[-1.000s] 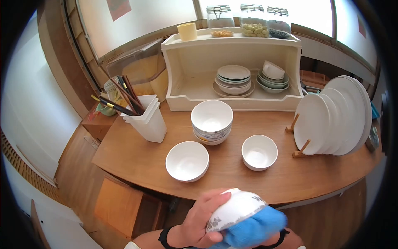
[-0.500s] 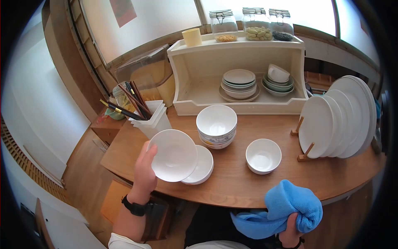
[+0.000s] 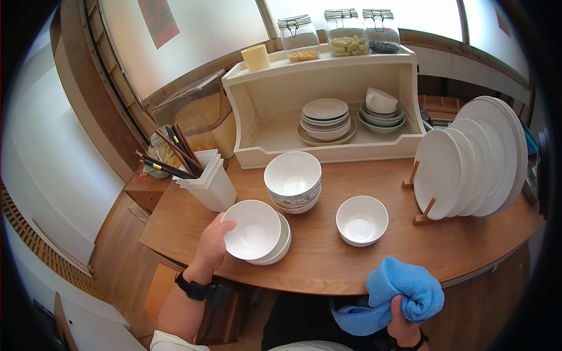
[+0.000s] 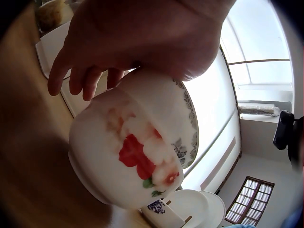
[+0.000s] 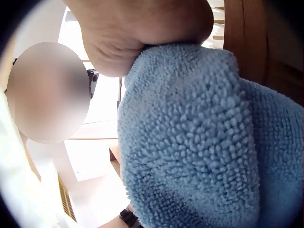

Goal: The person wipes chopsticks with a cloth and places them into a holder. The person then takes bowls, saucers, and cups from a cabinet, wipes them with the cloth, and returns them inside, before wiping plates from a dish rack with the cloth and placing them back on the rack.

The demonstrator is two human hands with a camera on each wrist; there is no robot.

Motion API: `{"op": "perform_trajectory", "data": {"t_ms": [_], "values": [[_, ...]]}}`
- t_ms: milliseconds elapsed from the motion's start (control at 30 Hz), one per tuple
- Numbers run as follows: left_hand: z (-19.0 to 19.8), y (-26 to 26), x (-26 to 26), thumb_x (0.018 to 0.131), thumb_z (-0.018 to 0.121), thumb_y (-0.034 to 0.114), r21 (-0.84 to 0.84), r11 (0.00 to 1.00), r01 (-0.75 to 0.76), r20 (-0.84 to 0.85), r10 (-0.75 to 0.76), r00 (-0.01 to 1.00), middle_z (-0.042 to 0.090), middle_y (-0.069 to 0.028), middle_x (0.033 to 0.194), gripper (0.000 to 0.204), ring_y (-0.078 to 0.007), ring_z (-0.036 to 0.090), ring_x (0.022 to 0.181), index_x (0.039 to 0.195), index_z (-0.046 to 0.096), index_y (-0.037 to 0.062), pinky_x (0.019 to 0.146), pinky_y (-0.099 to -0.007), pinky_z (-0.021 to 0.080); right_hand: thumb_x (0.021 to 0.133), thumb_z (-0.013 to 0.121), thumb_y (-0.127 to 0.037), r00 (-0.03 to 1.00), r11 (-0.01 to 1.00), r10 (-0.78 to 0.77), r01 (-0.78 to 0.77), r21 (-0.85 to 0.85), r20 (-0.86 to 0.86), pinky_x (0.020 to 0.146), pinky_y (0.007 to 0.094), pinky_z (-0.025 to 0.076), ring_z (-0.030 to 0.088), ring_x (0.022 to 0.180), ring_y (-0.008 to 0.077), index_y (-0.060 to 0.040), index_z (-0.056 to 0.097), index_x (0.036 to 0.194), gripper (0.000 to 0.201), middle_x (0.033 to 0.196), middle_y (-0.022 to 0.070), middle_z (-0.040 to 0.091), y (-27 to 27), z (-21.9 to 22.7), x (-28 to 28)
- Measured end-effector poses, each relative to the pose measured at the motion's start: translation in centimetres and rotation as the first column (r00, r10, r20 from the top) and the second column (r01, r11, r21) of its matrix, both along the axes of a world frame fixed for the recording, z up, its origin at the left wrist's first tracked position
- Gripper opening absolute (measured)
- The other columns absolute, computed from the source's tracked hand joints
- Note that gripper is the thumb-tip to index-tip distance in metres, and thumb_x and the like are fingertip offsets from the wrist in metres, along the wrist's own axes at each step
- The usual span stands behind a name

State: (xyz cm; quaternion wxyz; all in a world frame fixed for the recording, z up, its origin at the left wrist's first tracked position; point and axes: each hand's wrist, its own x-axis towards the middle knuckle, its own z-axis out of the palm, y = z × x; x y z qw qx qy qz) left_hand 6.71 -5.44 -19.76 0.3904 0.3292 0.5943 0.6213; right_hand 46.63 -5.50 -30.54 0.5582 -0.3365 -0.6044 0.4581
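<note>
Left hand [image 3: 212, 243] grips the rim of the upper bowl [image 3: 252, 230], thumb inside, at the mouth of the lower bowl [image 3: 283, 247] on the wooden table [image 3: 316, 260]; full seating cannot be confirmed. Right hand [image 3: 403, 323] clasps a blue cloth [image 3: 404, 286] by the near edge. Visible markings are decorative: grey patterned border [image 4: 191, 121] on the upper bowl, red floral print [image 4: 135, 156] on the lower.

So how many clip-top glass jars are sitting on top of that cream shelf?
3: the left jar, beside the pale yellow cup; the middle jar; and the right jar, nearest the white plates. None there seems hidden.
</note>
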Motion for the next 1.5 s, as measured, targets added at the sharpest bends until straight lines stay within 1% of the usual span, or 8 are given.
{"op": "perform_trajectory", "data": {"t_ms": [267, 400, 567, 767, 933, 1167, 1333, 1500], "values": [[-0.5, 0.0, 0.2, 0.082, 0.045, 0.007, -0.017, 1.000, -0.012, -0.058, 0.011, 0.998, 0.059, -0.0102, 0.110, 0.039, -0.0182, 0.053, 0.104, 0.119, 0.055, -0.0030, 0.095, -0.0274, 0.040, 0.091, 0.063, -0.011, 0.940, 0.951, -0.218, 0.144, 0.272, 0.264, 0.097, 0.0380, 0.042, 0.058, 0.108, 0.0272, 0.0047, 0.055, 0.120, 0.034, 0.117, 0.0152, 0.061, 0.6, 0.5, -1.8], [-0.9, 0.1, 0.3, 0.079, 0.044, 0.005, -0.004, 1.000, -0.006, -0.069, 0.006, 0.998, 0.059, -0.0116, 0.116, 0.047, -0.0199, 0.053, 0.108, 0.124, 0.053, -0.0038, 0.097, -0.0282, 0.039, 0.091, 0.064, -0.011, 0.954, 0.946, -0.207, 0.139, 0.293, 0.217, 0.097, 0.0385, 0.041, 0.057, 0.108, 0.0283, 0.0045, 0.055, 0.120, 0.034, 0.117, 0.0162, 0.061, 0.7, -0.1, -1.8], [-1.0, 0.3, 0.2, 0.078, 0.044, 0.004, -0.027, 1.000, 0.000, -0.023, 0.000, 1.000, 0.059, -0.0128, 0.120, 0.052, -0.0212, 0.054, 0.112, 0.129, 0.052, -0.0048, 0.098, -0.0293, 0.040, 0.090, 0.064, -0.010, 0.919, 0.929, -0.266, 0.164, 0.330, 0.292, 0.096, 0.0390, 0.042, 0.058, 0.107, 0.0297, 0.0050, 0.055, 0.119, 0.035, 0.115, 0.0176, 0.061, 0.6, 0.1, -2.1], [-1.4, 0.5, -1.0, 0.082, 0.048, 0.005, -0.099, 0.994, 0.041, 0.091, -0.032, 0.995, 0.062, -0.0134, 0.117, 0.047, -0.0222, 0.060, 0.105, 0.127, 0.053, -0.0063, 0.093, -0.0321, 0.047, 0.089, 0.065, -0.010, 0.932, 0.931, -0.270, 0.189, 0.314, 0.242, 0.094, 0.0388, 0.043, 0.059, 0.105, 0.0294, 0.0052, 0.056, 0.117, 0.033, 0.113, 0.0171, 0.061, 0.8, -1.2, -2.0], [-0.9, 1.0, -1.2, 0.097, 0.050, 0.020, -0.016, 0.991, 0.133, 0.308, -0.121, 0.944, 0.061, -0.0150, 0.121, 0.039, -0.0242, 0.062, 0.108, 0.127, 0.052, -0.0056, 0.094, -0.0352, 0.049, 0.088, 0.065, -0.010, 0.939, 0.933, -0.246, 0.161, 0.323, 0.241, 0.093, 0.0388, 0.044, 0.059, 0.104, 0.0288, 0.0049, 0.058, 0.115, 0.032, 0.112, 0.0171, 0.062, 1.1, 1.3, -2.8], [-1.0, 1.4, -1.4, 0.099, 0.049, 0.023, -0.022, 0.988, 0.152, 0.317, -0.137, 0.939, 0.062, -0.0146, 0.121, 0.040, -0.0243, 0.062, 0.108, 0.127, 0.052, -0.0051, 0.095, -0.0360, 0.049, 0.085, 0.065, -0.007, 0.940, 0.933, -0.231, 0.140, 0.332, 0.251, 0.093, 0.0390, 0.044, 0.060, 0.103, 0.0295, 0.0048, 0.059, 0.113, 0.031, 0.111, 0.0176, 0.062, 1.2, 1.8, -2.7], [-1.2, 1.5, -2.3, 0.098, 0.053, 0.019, -0.024, 0.959, 0.282, 0.349, -0.256, 0.901, 0.063, -0.0134, 0.117, 0.035, -0.0222, 0.064, 0.104, 0.125, 0.053, -0.0042, 0.091, -0.0356, 0.052, 0.085, 0.065, -0.006, 0.937, 0.922, -0.257, 0.165, 0.349, 0.237, 0.092, 0.0389, 0.044, 0.060, 0.103, 0.0297, 0.0051, 0.058, 0.113, 0.032, 0.111, 0.0178, 0.062, 1.3, 1.2, -2.8], [-0.8, 1.8, -1.3, 0.098, 0.054, 0.020, -0.006, 0.976, 0.219, 0.360, -0.202, 0.911, 0.064, -0.0123, 0.114, 0.033, -0.0214, 0.065, 0.101, 0.122, 0.055, -0.0020, 0.089, -0.0351, 0.053, 0.085, 0.065, -0.006, 0.942, 0.937, -0.230, 0.145, 0.318, 0.247, 0.092, 0.0389, 0.045, 0.060, 0.102, 0.0298, 0.0053, 0.058, 0.113, 0.032, 0.111, 0.0180, 0.062, 1.2, 1.3, -3.1]]}}
